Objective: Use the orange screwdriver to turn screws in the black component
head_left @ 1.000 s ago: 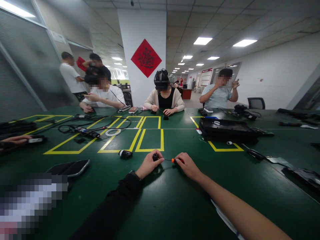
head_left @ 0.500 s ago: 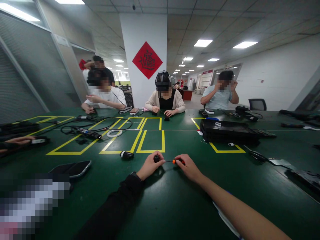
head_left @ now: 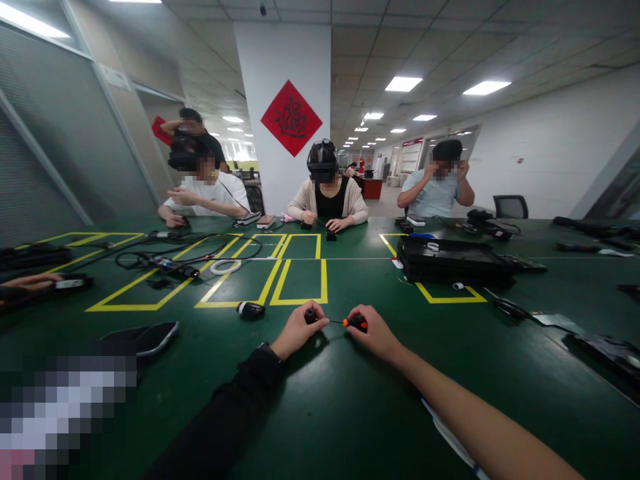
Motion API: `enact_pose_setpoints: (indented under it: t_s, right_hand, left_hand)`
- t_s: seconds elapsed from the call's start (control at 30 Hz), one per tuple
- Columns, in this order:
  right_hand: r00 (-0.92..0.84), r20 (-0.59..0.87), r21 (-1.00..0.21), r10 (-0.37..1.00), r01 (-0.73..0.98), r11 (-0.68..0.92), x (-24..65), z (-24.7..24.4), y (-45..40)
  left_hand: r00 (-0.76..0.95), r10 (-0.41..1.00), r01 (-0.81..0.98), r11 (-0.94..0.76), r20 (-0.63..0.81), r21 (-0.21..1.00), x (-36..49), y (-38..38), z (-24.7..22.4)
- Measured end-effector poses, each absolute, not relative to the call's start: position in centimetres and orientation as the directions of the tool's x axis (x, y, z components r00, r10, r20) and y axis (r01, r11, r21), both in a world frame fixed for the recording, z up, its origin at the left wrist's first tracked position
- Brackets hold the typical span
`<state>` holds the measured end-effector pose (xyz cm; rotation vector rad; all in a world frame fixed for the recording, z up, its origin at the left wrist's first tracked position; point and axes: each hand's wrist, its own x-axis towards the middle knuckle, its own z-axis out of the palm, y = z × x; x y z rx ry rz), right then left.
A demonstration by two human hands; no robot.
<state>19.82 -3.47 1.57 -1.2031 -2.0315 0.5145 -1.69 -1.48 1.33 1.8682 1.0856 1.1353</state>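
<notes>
My right hand (head_left: 377, 335) is closed around the black-and-orange handle of a screwdriver (head_left: 357, 324), low over the green table. Its thin shaft points left, and the tip ends at the fingers of my left hand (head_left: 295, 330). Pinched in that left hand is a small black rounded part (head_left: 311, 316), mostly covered by the thumb and fingers. I cannot tell whether the tip sits inside the part. To the left of my left hand lies a black cylinder with a white band (head_left: 251, 310).
Yellow tape frames (head_left: 300, 301) mark the green table (head_left: 320, 413). Black trays (head_left: 450, 260) are stacked at the right. Cables (head_left: 170, 263) and a white ring (head_left: 226, 267) lie left of centre, a dark flat device (head_left: 145, 339) nearer. Several people sit opposite; another person's hand (head_left: 30, 285) rests far left.
The view has shifted slightly, so the scene sits a little further left. My right fingers have moved slightly on the screwdriver, showing more of its handle. Both hands keep their hold.
</notes>
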Motion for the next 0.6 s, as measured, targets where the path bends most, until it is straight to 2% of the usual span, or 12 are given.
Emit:
enact_pose_setpoints:
  t_s: [0.3, 0.6]
  right_hand:
    - [-0.353, 0.364, -0.577, 0.862, 0.641, 0.506, 19.99, 1.13, -2.76]
    - [-0.304, 0.368, -0.635, 0.879, 0.609, 0.476, 19.87, 1.11, -3.19]
  left_hand:
    - [0.292, 0.894, 0.292, -0.421, 0.339, 0.859, -1.68, -1.31, 1.23]
    - [0.285, 0.898, 0.306, -0.417, 0.336, 0.856, -1.76, -1.36, 1.33]
